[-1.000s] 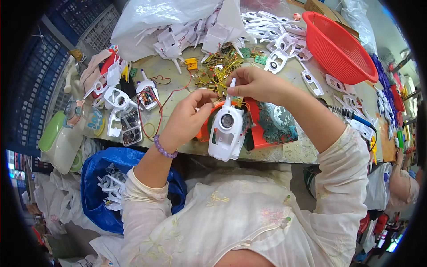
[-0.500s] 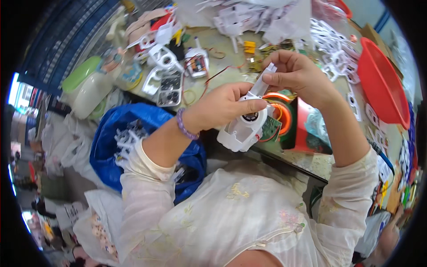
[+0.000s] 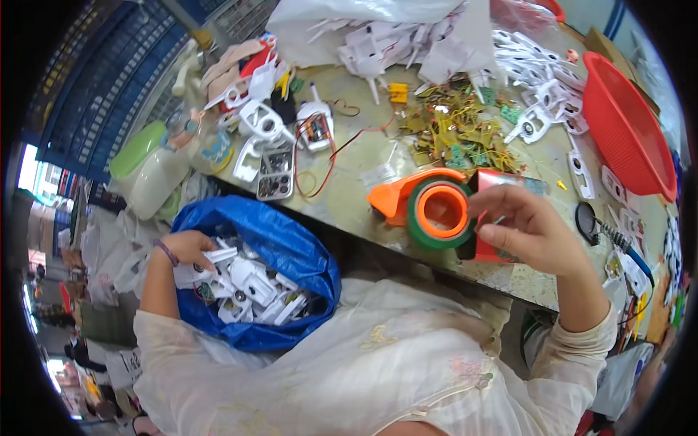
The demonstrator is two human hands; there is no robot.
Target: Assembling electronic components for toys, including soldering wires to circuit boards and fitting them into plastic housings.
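Observation:
On the left, my left hand (image 3: 187, 249) is at the near rim of a blue woven bag (image 3: 265, 225). Its fingers curl over a white plastic housing (image 3: 190, 275), and a bit of green circuit board shows just below. More white plastic housings (image 3: 254, 285) fill the bag. My right hand (image 3: 525, 227) hovers over a red box (image 3: 488, 251) at the table's near edge, thumb and fingers bent and apart, with no held thing visible. Right beside it stands an orange tape dispenser (image 3: 389, 198) with a roll of green tape (image 3: 420, 231).
A heap of small circuit boards with yellow wires (image 3: 458, 131) lies mid-table. White housings and a compartment box of small parts (image 3: 276, 174) sit at the left. A red plastic basin (image 3: 625, 127) and a soldering iron (image 3: 618, 240) are at the right.
My left hand has moved from over the table down left to the blue bag with the white housing. My right hand has let go of the housing's narrow end and come down to the red box.

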